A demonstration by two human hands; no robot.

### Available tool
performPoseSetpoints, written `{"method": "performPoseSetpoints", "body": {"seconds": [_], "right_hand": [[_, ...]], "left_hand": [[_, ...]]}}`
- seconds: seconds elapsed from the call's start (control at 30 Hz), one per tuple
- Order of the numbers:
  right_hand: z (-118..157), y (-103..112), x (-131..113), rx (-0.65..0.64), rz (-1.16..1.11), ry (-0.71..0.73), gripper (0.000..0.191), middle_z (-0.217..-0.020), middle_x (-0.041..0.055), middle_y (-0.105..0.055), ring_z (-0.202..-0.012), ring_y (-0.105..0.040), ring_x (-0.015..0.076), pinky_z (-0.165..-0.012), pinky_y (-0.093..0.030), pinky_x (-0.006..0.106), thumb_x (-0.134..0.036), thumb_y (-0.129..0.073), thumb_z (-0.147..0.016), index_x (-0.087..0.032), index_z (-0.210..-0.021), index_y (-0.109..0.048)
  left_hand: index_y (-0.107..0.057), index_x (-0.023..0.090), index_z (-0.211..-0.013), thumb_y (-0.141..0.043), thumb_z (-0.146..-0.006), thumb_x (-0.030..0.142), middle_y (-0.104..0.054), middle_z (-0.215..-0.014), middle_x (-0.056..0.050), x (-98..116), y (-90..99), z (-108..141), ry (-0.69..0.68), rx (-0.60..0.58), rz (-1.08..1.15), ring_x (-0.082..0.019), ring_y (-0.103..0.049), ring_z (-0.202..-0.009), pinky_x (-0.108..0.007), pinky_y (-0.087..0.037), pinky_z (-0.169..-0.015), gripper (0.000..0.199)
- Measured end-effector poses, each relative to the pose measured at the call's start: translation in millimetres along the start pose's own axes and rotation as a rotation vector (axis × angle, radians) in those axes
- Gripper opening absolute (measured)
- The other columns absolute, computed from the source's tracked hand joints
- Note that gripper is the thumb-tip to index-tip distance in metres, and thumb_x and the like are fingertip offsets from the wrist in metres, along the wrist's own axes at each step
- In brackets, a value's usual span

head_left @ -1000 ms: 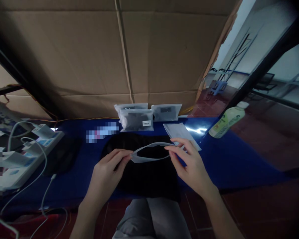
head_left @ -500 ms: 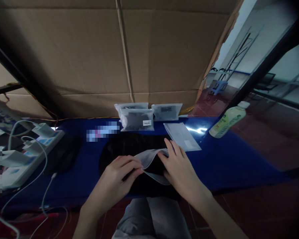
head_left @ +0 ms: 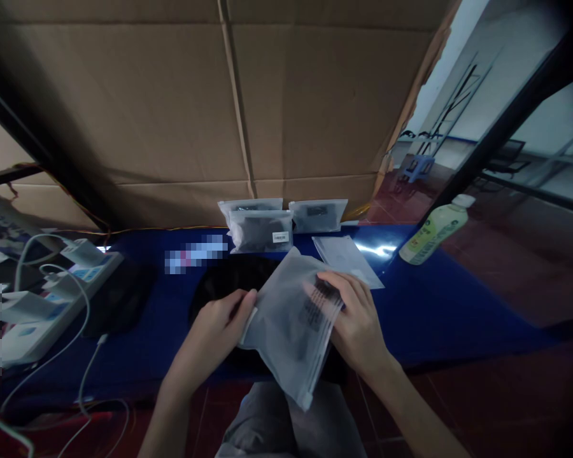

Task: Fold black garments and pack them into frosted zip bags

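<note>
A frosted zip bag (head_left: 286, 318) with dark print is held up between my two hands, tilted, its zip edge toward the lower right. My left hand (head_left: 222, 321) pinches the bag's left edge between thumb and fingers. On the other side my right hand (head_left: 358, 312) grips the zip edge, and some of its fingers show dimly through the plastic. Beneath the bag lies a black item (head_left: 219, 280), perhaps cloth, on the blue table (head_left: 424, 305). Another flat frosted bag (head_left: 346, 257) lies just beyond my right hand.
Filled zip bags (head_left: 262, 230) stand against the cardboard wall (head_left: 172, 102). A drink bottle (head_left: 437, 230) leans at the right. A white power strip (head_left: 52, 315) with chargers and cables (head_left: 86, 356) occupies the left side, beside a dark object (head_left: 119, 296).
The bag, earlier low with its mouth spread apart, has been raised and turned so its flat printed face shows. My left hand has shifted its hold to the bag's left edge.
</note>
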State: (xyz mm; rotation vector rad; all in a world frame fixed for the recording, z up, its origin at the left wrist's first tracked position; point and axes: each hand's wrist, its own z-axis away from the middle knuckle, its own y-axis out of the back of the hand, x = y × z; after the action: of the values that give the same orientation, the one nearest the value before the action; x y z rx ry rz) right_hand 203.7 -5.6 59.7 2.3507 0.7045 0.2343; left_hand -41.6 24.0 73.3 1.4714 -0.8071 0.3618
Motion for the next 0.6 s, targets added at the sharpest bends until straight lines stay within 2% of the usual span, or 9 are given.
{"method": "performPoseSetpoints", "body": {"seconds": [0.07, 0.1, 0.17, 0.27, 0.37, 0.43, 0.5, 0.6], "right_hand": [[0.7, -1.2, 0.5, 0.013, 0.01, 0.008, 0.038, -0.121, 0.0151, -0.057, -0.118, -0.052, 0.028, -0.096, -0.047, 0.049, -0.008, -0.05, -0.091, -0.02, -0.126, -0.06], [1.2, -2.0, 0.9, 0.013, 0.017, 0.013, 0.038, -0.121, 0.0152, -0.057, -0.119, -0.053, 0.0279, -0.097, -0.047, 0.049, -0.008, -0.05, -0.091, -0.02, -0.126, -0.06], [2.5, -3.0, 1.8, 0.014, 0.029, 0.036, 0.037, -0.122, 0.0153, -0.059, -0.12, -0.053, 0.0276, -0.098, -0.048, 0.05, -0.006, -0.05, -0.091, -0.02, -0.123, -0.062], [6.7, -2.7, 0.6, 0.041, -0.005, 0.101, 0.034, -0.121, 0.0134, -0.063, -0.123, -0.054, 0.0259, -0.1, -0.047, 0.05, -0.004, -0.048, -0.091, -0.02, -0.115, -0.066], [15.4, -2.3, -5.5, 0.064, -0.086, 0.153, 0.033, -0.116, 0.0102, -0.069, -0.121, -0.057, 0.0231, -0.1, -0.051, 0.046, -0.004, -0.046, -0.092, -0.019, -0.112, -0.067], [23.8, -3.3, -11.5, 0.064, -0.125, 0.178, 0.03, -0.114, 0.0091, -0.071, -0.119, -0.059, 0.0218, -0.099, -0.053, 0.043, -0.005, -0.05, -0.092, -0.017, -0.112, -0.067], [32.8, -4.9, -17.9, 0.076, -0.148, 0.195, 0.027, -0.112, 0.0091, -0.072, -0.117, -0.061, 0.0218, -0.097, -0.055, 0.041, -0.006, -0.056, -0.09, -0.016, -0.112, -0.068], [43.6, -5.4, -26.6, 0.109, -0.171, 0.164, 0.028, -0.109, 0.008, -0.073, -0.113, -0.064, 0.0215, -0.093, -0.057, 0.039, -0.005, -0.059, -0.088, -0.017, -0.112, -0.068]], "left_hand": [[-0.058, 0.022, -0.069, -0.039, -0.096, 0.05, -0.059, -0.059, 0.002, -1.5, -4.4, 1.3, 0.017, -0.096, 0.042, -0.015, -0.058, -0.054, -0.024, -0.038, -0.049, 0.044], [-0.056, 0.022, -0.068, -0.038, -0.095, 0.051, -0.058, -0.058, 0.002, -2.5, -6.3, 1.6, 0.02, -0.106, 0.045, -0.015, -0.057, -0.053, -0.024, -0.037, -0.048, 0.044], [-0.056, 0.022, -0.071, -0.038, -0.095, 0.049, -0.058, -0.059, 0.002, -5.6, -8.5, -0.5, 0.045, -0.07, -0.02, -0.016, -0.057, -0.054, -0.024, -0.036, -0.049, 0.041], [-0.058, 0.022, -0.078, -0.035, -0.097, 0.04, -0.063, -0.064, -0.001, -13.0, -7.4, -15.5, 0.055, 0.032, -0.26, -0.02, -0.062, -0.058, -0.026, -0.037, -0.051, 0.035], [-0.059, 0.019, -0.086, -0.032, -0.096, 0.026, -0.068, -0.073, -0.007, -17.9, -3.0, -47.1, -0.057, 0.107, -0.46, -0.024, -0.065, -0.068, -0.029, -0.04, -0.058, 0.03], [-0.06, 0.017, -0.09, -0.033, -0.093, 0.017, -0.068, -0.08, -0.01, -15.1, -1.3, -75.7, -0.141, 0.122, -0.505, -0.026, -0.065, -0.078, -0.033, -0.042, -0.067, 0.027], [-0.061, 0.017, -0.092, -0.034, -0.09, 0.012, -0.067, -0.086, -0.011, -5.1, -2.8, -107.5, -0.232, 0.127, -0.532, -0.027, -0.062, -0.088, -0.037, -0.041, -0.079, 0.027], [-0.061, 0.02, -0.1, -0.036, -0.088, 0.01, -0.065, -0.1, -0.009, 23.2, -12.3, -156.0, -0.381, 0.124, -0.554, -0.026, -0.056, -0.101, -0.042, -0.036, -0.092, 0.03]]}}
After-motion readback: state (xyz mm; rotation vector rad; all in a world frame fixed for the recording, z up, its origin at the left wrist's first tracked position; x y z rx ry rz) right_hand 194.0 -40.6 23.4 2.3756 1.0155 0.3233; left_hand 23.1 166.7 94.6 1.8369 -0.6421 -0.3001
